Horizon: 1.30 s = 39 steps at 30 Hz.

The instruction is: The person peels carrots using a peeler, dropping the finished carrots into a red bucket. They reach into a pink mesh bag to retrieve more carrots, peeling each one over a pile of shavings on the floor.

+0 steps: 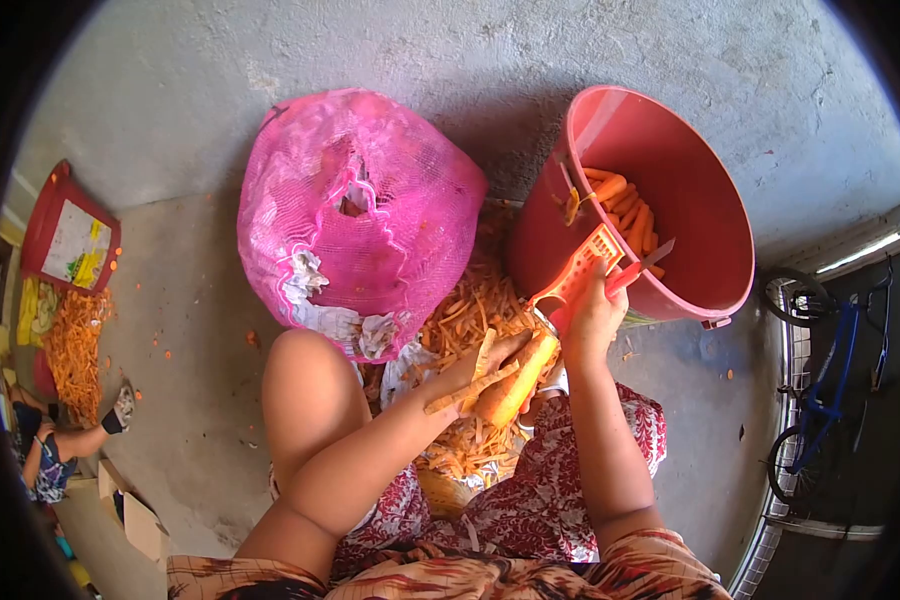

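The person's lap, in red-and-white flowered cloth [560, 490], lies closest below, with a bare knee [305, 385] raised on the left. Just above the lap the left hand [475, 375] is curled around a long orange carrot [518, 378], half peeled, gripping it from underneath with a loose strip of peel hanging by the fingers. The right hand [592, 320] is closed on the handle of an orange plastic peeler [582, 272], whose head sits at the carrot's upper end, touching it. Under and behind the carrot a heap of orange carrot peelings [465, 310] covers the grey concrete floor [190, 300]. Up and to the right of the carrot stands a large red plastic bucket [710, 200], tilted toward the person, with peeled carrots [625, 205] lying inside; the peeler head overlaps its rim. Up and to the left of the carrot, beside the bucket, sits a bulging pink mesh sack [360, 215], torn open at the top. Far left of the carrot, another person [55, 450] sits by a second pile of peelings [75, 345] and a red tub [65, 235]. Far right, a blue bicycle [830, 390] leans at the edge
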Tool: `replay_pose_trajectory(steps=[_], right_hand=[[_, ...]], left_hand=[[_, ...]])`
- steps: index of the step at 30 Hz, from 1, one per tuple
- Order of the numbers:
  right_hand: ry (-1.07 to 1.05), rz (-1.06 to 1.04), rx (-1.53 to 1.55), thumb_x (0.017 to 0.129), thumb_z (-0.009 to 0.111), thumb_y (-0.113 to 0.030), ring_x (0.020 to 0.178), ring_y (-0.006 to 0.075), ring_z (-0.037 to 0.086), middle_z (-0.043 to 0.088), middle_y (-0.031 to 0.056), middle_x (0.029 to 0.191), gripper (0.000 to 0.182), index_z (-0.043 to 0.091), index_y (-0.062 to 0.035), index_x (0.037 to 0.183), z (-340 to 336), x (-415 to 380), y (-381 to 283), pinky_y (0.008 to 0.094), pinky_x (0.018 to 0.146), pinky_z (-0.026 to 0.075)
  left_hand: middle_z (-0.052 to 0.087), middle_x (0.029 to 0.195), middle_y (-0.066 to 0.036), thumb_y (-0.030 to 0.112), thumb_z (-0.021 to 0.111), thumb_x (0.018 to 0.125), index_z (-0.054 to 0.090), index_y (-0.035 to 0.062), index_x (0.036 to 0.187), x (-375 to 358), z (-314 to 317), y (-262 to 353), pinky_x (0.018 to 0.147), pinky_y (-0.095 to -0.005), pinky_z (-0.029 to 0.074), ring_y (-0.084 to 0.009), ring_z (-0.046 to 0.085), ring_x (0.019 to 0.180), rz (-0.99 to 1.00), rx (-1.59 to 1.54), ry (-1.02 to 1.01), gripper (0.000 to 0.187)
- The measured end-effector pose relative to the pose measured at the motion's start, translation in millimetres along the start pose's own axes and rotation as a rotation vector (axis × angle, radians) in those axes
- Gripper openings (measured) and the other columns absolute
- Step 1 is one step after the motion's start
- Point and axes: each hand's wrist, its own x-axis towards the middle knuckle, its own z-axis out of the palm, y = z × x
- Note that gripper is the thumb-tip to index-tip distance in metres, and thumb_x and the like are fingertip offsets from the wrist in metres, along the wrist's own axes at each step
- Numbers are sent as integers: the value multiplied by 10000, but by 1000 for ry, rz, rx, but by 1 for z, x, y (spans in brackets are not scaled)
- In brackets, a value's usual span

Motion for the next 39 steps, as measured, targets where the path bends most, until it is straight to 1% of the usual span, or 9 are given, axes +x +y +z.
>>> replay_pose_trajectory(steps=[4,11,17,20,23,26,29,34,39], right_hand=[[31,195,159,846,487,-131,561,36,429,490,-28,701,84,504,-49,857,10,-3,-3,176,495,361],[3,273,148,825,518,-185,588,54,480,502,-28,705,128,508,-58,831,0,3,19,188,498,380],[-9,332,181,838,500,-114,643,36,467,508,-16,775,80,504,-43,874,3,0,13,148,574,391],[-55,257,227,842,493,-114,630,34,463,503,-21,766,78,504,-46,879,1,2,14,148,569,387],[-67,227,210,847,482,-109,614,34,459,501,-23,755,78,503,-46,887,1,1,9,162,557,386],[-18,162,181,851,475,-109,605,39,460,502,-24,740,87,502,-38,891,7,0,1,178,547,389],[10,86,196,853,469,-109,593,44,458,507,-24,733,88,501,-36,892,7,4,-2,188,538,386],[19,59,149,848,479,-118,547,35,424,494,-33,685,82,499,-41,867,1,7,-1,181,493,351],[-22,-179,-188,841,489,-132,450,52,389,459,-21,576,100,484,-39,804,8,-5,-22,208,420,340]], left_hand=[[544,722,-42,388,412,852,473,65,997,-2,-1,0,453,-256,472,-146,553,514,50,37,-10,359],[528,749,-32,384,455,834,457,74,1026,-7,8,1,444,-248,456,-135,540,512,192,224,49,365],[523,662,-28,427,432,832,495,61,913,-5,10,2,421,-248,450,-140,527,465,154,146,92,380],[529,613,-35,447,415,833,506,63,867,-11,20,4,414,-257,453,-150,523,438,257,253,78,396],[530,648,-43,432,411,839,486,66,929,3,-6,-3,439,-263,466,-154,533,471,84,70,43,384],[550,732,-97,326,460,837,449,50,1001,4,-14,-7,441,-321,474,-224,567,552,189,1,8,320],[536,697,-96,350,464,831,464,54,913,7,-20,-2,445,-328,474,-233,568,563,201,-21,27,307],[506,680,-77,340,548,779,428,78,957,9,-26,3,485,-342,477,-208,535,556,325,-216,255,339],[507,761,-51,227,646,709,414,77,1066,0,-5,18,539,-338,486,-197,544,667,360,39,569,451]])
